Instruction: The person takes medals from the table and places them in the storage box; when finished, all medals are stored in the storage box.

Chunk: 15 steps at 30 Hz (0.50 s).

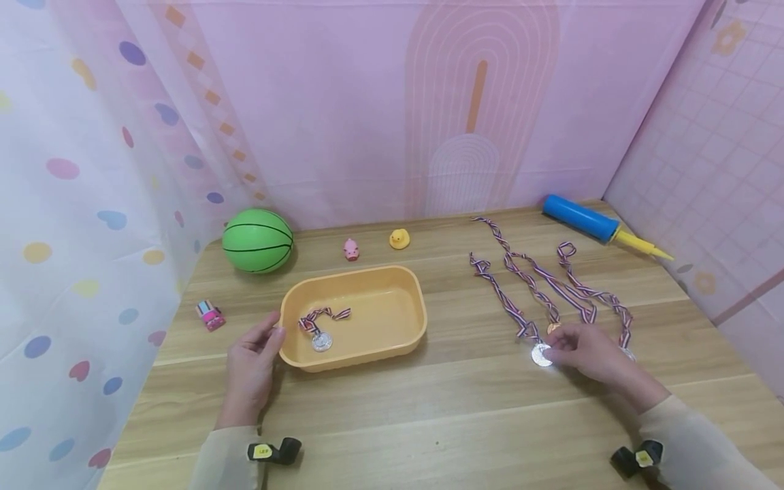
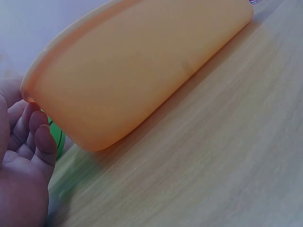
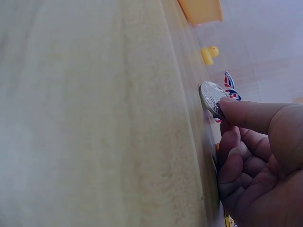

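The right hand (image 1: pixel 591 354) pinches a round, shiny silver medal (image 1: pixel 542 354) at the table's (image 1: pixel 429 422) right side. Its long, stripy ribbon (image 1: pixel 499 296) twists away and leftward. The left hand (image 1: pixel 251 361) pinches one orange tub's (image 1: pixel 373 313) left rim. Inside lies one more medal (image 1: pixel 321 341), silver too. One duck (image 1: pixel 399 239) sits behind.

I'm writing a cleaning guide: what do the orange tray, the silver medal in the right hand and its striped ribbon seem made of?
Orange tray: probably moulded plastic, smooth and satin, judging by its rounded corners and soft sheen.
Silver medal: looks like shiny metal; its embossed face gleams, though coated plastic is possible.
Striped ribbon: likely fabric, finish unclear; it twists and folds loosely.
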Each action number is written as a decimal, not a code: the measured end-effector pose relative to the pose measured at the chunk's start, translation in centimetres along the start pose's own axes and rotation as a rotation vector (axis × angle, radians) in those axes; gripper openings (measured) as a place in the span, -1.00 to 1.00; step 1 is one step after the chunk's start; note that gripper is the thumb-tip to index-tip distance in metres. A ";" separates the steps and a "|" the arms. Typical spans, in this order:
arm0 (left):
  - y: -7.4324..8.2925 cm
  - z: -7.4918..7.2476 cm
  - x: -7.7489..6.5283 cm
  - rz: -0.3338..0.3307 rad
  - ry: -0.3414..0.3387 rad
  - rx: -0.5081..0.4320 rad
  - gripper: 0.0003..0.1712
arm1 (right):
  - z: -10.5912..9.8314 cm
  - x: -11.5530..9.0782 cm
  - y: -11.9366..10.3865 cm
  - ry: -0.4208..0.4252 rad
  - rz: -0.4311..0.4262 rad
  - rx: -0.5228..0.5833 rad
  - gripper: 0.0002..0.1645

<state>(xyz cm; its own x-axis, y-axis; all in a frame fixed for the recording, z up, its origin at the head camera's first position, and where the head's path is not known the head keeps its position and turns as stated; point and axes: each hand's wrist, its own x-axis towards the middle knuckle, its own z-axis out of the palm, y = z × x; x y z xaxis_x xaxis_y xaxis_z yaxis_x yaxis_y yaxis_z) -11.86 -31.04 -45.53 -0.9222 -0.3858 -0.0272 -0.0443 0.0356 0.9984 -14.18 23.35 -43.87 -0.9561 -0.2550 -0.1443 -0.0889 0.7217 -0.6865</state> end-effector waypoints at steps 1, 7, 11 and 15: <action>0.0 0.0 0.0 -0.001 0.001 0.003 -0.51 | 0.0 0.0 0.0 -0.001 -0.001 0.003 -0.70; 0.0 0.0 0.0 -0.018 -0.005 0.026 -0.50 | -0.2 0.1 -0.2 -0.022 0.021 0.031 -0.69; 0.0 0.0 0.0 -0.014 -0.006 0.030 -0.49 | -0.3 0.2 -0.4 -0.032 0.040 0.047 -0.64; 0.0 0.0 0.0 0.002 -0.004 0.026 -0.50 | -0.4 0.3 -0.7 -0.041 0.080 0.104 -0.60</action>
<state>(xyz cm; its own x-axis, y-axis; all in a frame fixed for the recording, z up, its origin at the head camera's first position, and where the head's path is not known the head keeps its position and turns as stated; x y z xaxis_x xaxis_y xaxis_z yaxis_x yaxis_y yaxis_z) -11.82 -31.04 -45.52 -0.9236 -0.3824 -0.0254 -0.0524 0.0603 0.9968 -14.49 23.04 -43.20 -0.9467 -0.2264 -0.2290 0.0189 0.6708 -0.7414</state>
